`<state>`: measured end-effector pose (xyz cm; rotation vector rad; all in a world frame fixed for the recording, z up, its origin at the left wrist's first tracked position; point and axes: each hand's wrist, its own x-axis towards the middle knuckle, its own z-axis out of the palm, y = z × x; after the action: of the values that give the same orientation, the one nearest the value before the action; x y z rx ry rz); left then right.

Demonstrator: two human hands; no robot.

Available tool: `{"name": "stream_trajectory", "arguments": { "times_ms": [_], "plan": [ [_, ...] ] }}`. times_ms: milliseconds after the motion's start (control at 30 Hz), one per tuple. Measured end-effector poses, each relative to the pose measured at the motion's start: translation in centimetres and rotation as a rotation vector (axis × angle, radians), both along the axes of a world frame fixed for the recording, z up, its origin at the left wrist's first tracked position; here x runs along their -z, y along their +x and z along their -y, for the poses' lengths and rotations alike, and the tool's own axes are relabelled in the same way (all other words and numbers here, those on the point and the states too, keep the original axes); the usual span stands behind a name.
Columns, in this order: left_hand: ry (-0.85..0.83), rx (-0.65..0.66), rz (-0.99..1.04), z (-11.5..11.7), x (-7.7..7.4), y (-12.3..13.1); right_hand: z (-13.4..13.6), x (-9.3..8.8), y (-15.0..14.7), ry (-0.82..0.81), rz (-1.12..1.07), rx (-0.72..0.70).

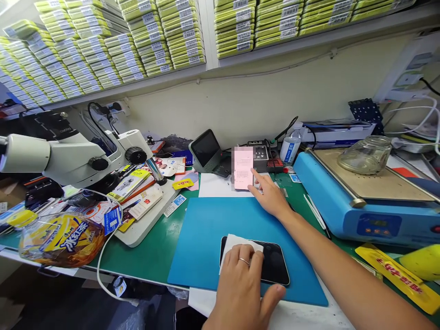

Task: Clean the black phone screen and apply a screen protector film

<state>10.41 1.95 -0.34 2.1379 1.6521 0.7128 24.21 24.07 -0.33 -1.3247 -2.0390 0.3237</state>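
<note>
My left hand (242, 286), with a ring on one finger, presses a folded white wipe (237, 243) onto the left part of a smartphone (275, 263). That phone lies dark screen up on a blue mat (213, 220). Reaching forward, my right hand (268, 192) has its fingers extended and apart at the right edge of an upright phone-shaped screen (244, 169), pink with blurred text. Whether the fingertips touch this screen or stop just short, I cannot tell.
A microscope (82, 158) and a tea bottle (65, 240) stand at left. A blue heating plate (343, 197) bearing a glass jar (366, 153) is at right. Behind are a small tablet-like device (206, 151) and a clear bottle (291, 146). Yellow-green packages (185, 36) fill the shelf above.
</note>
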Motion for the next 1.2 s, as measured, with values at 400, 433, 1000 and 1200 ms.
{"name": "stream_trajectory", "arguments": {
  "times_ms": [400,433,1000,1200],
  "plan": [
    [0.037,-0.034,-0.053,-0.2,0.0,0.9,0.2,-0.2,0.0,-0.002,-0.011,-0.041],
    [0.032,-0.030,-0.054,-0.2,0.0,0.9,0.3,-0.2,0.0,-0.001,-0.013,-0.042],
    [-0.018,0.128,-0.020,-1.2,-0.8,3.6,0.0,-0.1,0.1,0.028,-0.024,-0.051],
    [-0.072,0.098,0.034,0.0,-0.4,0.8,0.0,0.0,0.1,0.019,-0.036,-0.052]
  ]
}}
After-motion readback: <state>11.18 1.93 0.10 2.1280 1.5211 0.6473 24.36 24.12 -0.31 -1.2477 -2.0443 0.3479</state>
